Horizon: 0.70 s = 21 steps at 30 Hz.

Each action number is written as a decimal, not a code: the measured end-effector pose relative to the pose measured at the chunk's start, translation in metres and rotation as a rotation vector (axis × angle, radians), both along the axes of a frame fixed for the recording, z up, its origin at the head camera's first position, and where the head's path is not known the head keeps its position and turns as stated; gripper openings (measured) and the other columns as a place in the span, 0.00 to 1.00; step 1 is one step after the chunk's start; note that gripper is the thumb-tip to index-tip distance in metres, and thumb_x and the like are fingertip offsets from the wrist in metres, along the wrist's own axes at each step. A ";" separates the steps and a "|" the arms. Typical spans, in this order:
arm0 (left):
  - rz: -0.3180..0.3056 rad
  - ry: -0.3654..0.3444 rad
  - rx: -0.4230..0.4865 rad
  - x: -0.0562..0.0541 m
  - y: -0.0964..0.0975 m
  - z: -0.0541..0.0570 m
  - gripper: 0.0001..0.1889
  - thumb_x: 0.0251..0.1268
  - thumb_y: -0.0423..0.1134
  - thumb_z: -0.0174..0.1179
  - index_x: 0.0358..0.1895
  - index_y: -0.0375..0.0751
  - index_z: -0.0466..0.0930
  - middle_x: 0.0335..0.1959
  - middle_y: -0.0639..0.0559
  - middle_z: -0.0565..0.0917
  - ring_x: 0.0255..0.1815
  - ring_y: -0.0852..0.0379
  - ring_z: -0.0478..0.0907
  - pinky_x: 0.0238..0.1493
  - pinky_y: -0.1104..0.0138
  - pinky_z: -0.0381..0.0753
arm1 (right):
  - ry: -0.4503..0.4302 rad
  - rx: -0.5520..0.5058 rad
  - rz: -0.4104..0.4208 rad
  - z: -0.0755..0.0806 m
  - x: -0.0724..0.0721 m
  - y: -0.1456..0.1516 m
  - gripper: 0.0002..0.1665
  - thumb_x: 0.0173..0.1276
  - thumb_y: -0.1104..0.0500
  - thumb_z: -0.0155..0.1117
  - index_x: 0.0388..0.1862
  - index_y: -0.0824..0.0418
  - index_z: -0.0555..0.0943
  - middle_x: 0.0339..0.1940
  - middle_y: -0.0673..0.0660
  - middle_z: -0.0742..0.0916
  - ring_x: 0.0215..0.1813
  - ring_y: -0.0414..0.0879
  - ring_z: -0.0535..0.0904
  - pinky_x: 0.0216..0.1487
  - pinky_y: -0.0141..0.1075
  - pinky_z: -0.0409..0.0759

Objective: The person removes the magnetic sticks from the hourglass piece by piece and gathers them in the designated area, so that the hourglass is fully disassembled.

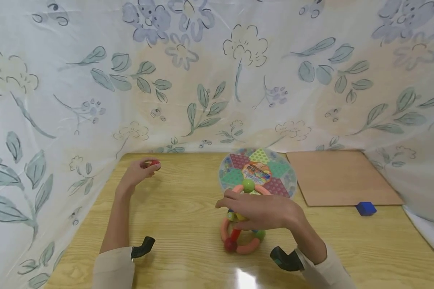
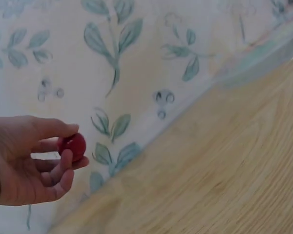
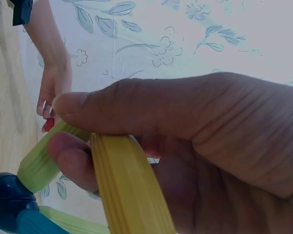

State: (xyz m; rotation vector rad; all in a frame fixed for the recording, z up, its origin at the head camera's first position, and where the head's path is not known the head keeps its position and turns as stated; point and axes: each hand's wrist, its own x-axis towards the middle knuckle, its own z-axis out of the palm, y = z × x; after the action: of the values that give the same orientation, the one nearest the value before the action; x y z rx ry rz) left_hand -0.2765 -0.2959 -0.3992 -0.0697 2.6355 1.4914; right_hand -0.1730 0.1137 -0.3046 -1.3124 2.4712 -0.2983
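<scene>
At the back left, my left hand (image 1: 137, 173) pinches a small red ball (image 2: 74, 146) between thumb and fingers, raised above the table. My right hand (image 1: 264, 208) grips a construction toy of balls and rods near the middle. In the right wrist view, its thumb and fingers close around a yellow rod (image 3: 129, 185); a light green rod (image 3: 41, 165) runs beside it to a dark blue ball (image 3: 10, 197). Salmon curved rods (image 1: 247, 248), a red ball (image 1: 230, 244) and a green ball (image 1: 248, 185) show around this hand, which hides the toy's middle.
Behind the toy is a round, colorfully patterned disc (image 1: 235, 176) with triangles of dots. A brown board (image 1: 343, 176) lies at the back right, with a blue block (image 1: 366, 208) by its front edge. Flowered cloth (image 1: 202, 80) hangs behind the wooden table (image 1: 181, 249).
</scene>
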 end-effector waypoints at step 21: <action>0.640 -0.169 0.897 -0.027 -0.043 -0.029 0.20 0.76 0.33 0.60 0.67 0.36 0.74 0.23 0.55 0.89 0.27 0.66 0.88 0.49 0.75 0.87 | 0.029 -0.014 0.052 -0.003 0.000 -0.003 0.34 0.73 0.54 0.71 0.75 0.51 0.72 0.52 0.44 0.76 0.46 0.32 0.70 0.52 0.35 0.71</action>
State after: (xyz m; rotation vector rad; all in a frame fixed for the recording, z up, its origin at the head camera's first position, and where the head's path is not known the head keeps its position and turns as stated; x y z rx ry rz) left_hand -0.3038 -0.3392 -0.4286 -0.9524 1.6465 2.5563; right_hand -0.1734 0.1108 -0.3073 -1.3941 2.4587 -0.2864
